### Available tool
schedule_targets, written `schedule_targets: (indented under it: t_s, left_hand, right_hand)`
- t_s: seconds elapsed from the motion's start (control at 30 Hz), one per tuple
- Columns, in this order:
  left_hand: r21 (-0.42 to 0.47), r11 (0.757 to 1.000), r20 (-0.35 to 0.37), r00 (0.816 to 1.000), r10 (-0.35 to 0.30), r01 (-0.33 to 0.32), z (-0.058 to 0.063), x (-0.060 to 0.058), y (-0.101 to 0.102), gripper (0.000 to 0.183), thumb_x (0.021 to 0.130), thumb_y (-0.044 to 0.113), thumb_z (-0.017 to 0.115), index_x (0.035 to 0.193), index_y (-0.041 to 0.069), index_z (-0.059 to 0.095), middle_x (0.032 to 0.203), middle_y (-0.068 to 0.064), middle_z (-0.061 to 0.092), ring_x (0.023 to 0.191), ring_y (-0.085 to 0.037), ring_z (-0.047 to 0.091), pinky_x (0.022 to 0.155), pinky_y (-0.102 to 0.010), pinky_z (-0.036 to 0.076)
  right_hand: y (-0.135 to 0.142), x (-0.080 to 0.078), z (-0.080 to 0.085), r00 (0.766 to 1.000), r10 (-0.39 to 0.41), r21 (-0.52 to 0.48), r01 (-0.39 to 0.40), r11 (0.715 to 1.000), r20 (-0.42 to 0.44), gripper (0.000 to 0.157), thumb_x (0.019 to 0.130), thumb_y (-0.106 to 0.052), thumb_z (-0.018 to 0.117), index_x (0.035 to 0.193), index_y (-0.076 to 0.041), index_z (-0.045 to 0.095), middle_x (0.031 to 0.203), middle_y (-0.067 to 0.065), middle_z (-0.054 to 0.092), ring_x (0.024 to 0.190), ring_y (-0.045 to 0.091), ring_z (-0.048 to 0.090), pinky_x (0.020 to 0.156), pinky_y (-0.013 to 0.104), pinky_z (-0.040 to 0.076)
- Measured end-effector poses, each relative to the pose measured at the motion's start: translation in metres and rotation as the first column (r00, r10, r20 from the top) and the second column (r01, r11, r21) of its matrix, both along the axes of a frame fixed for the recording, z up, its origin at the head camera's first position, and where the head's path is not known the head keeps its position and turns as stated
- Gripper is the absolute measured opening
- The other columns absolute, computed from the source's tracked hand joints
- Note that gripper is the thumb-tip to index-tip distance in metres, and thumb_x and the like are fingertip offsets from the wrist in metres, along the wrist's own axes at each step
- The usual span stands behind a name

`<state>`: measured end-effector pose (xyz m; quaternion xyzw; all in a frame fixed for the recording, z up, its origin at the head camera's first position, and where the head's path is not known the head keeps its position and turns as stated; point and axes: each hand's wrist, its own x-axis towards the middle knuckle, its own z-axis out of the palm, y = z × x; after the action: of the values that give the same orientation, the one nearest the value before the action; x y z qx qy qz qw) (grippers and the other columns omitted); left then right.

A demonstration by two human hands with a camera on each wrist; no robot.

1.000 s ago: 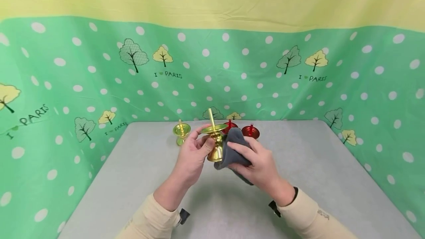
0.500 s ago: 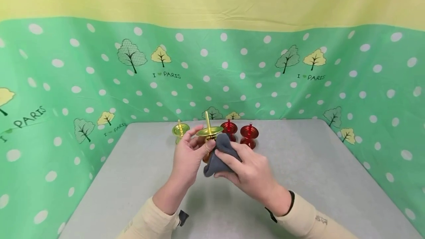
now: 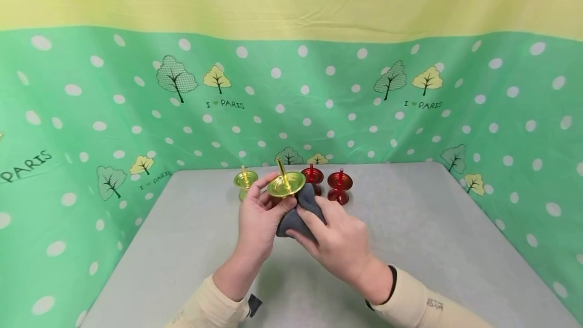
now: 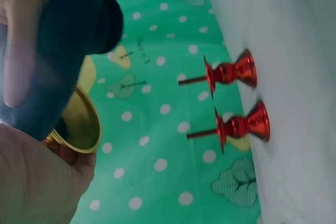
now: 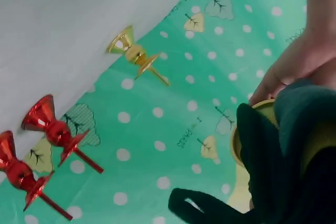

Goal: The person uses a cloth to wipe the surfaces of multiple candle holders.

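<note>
A shiny gold candle holder (image 3: 287, 184), with a wide dish and a thin spike, is held up over the table and tilted toward the camera. My left hand (image 3: 257, 221) grips it below the dish with thumb and fingers. In my right hand (image 3: 339, 237) is a folded dark grey cloth (image 3: 296, 222), pressed around the holder's lower part. Cloth and fingers hide the stem and most of the base. In the left wrist view the gold base (image 4: 84, 121) shows its hollow underside beside the cloth (image 4: 63, 51).
A second gold candle holder (image 3: 246, 180) stands at the table's back, left of centre. Two red candle holders (image 3: 312, 176) (image 3: 339, 182) stand upright to its right. Behind the grey table (image 3: 410, 216) hangs a green and yellow patterned curtain (image 3: 319, 90).
The right hand has brought the cloth leftward onto the holder's base and covered it. The gold holder has lowered slightly and tipped so its dish faces the camera more.
</note>
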<state>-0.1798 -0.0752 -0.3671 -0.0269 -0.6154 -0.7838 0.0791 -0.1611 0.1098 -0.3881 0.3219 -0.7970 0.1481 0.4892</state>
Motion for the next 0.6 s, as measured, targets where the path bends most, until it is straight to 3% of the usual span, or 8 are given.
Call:
schedule_targets:
  t_s: [0.1,0.2,0.27,0.4,0.47,0.53,0.6]
  left_hand:
    - [0.031,0.999,-0.013,0.999,0.031,-0.031,0.0,0.001,0.002,0.064,0.084,-0.013,0.083,0.14,0.007,0.059,0.126,-0.015,0.078,0.106,-0.015,0.076,0.088,-0.026,0.063]
    - [0.05,0.997,-0.025,0.998,0.056,-0.054,-0.001,0.0,0.004,0.066,0.082,-0.018,0.081,0.139,0.006,0.058,0.129,-0.018,0.077,0.11,-0.016,0.076,0.089,-0.027,0.064]
    - [0.057,0.996,-0.018,0.998,0.065,-0.064,-0.002,-0.001,0.006,0.065,0.082,-0.018,0.081,0.137,0.006,0.058,0.129,-0.018,0.076,0.111,-0.017,0.075,0.09,-0.026,0.064]
    - [0.081,0.994,0.004,0.997,0.077,-0.077,-0.005,-0.002,0.008,0.063,0.082,-0.017,0.082,0.136,0.008,0.058,0.127,-0.018,0.077,0.11,-0.017,0.076,0.09,-0.026,0.064]
    - [0.074,0.995,0.001,0.998,0.063,-0.063,-0.005,-0.002,0.007,0.063,0.083,-0.017,0.081,0.136,0.008,0.058,0.126,-0.017,0.077,0.109,-0.016,0.076,0.09,-0.026,0.064]
    - [0.068,0.997,-0.013,0.999,0.03,-0.029,-0.005,-0.002,0.004,0.061,0.085,-0.017,0.078,0.138,0.006,0.058,0.125,-0.016,0.078,0.107,-0.015,0.076,0.09,-0.026,0.064]
    - [0.067,0.997,-0.022,0.999,-0.027,0.028,-0.005,-0.004,-0.001,0.057,0.089,-0.015,0.076,0.14,0.003,0.056,0.12,-0.012,0.079,0.106,-0.013,0.076,0.091,-0.026,0.063]
  right_hand:
    - [0.0,-0.004,0.002,0.994,-0.033,-0.081,0.042,0.996,0.108,0.038,0.088,-0.05,0.086,0.11,-0.018,0.081,0.107,0.01,0.076,0.083,0.025,0.076,0.057,0.042,0.063]
    - [0.004,-0.01,0.005,0.968,-0.061,-0.146,0.099,0.984,0.243,0.036,0.083,-0.043,0.091,0.109,-0.019,0.083,0.104,0.006,0.078,0.078,0.022,0.076,0.056,0.042,0.062]
    - [0.003,-0.011,0.003,0.969,-0.087,-0.118,0.117,0.986,0.232,0.036,0.087,-0.044,0.088,0.109,-0.018,0.082,0.105,0.008,0.078,0.078,0.023,0.076,0.057,0.042,0.063]
    - [0.001,-0.009,-0.002,0.988,-0.117,-0.056,0.123,0.991,0.098,0.046,0.09,-0.058,0.082,0.111,-0.016,0.081,0.109,0.012,0.077,0.087,0.028,0.077,0.056,0.046,0.064]
    - [0.003,-0.013,0.0,0.981,-0.088,-0.092,0.105,0.99,0.171,0.044,0.089,-0.056,0.084,0.109,-0.018,0.081,0.106,0.009,0.078,0.084,0.025,0.077,0.057,0.044,0.063]
    - [0.01,-0.021,0.005,0.943,-0.059,-0.148,0.113,0.983,0.327,0.038,0.088,-0.052,0.086,0.108,-0.019,0.083,0.106,0.007,0.08,0.085,0.025,0.077,0.061,0.045,0.063]
    - [0.02,-0.032,0.01,0.868,-0.051,-0.176,0.157,0.972,0.494,0.035,0.09,-0.047,0.085,0.109,-0.018,0.083,0.11,0.007,0.081,0.088,0.025,0.078,0.068,0.045,0.063]
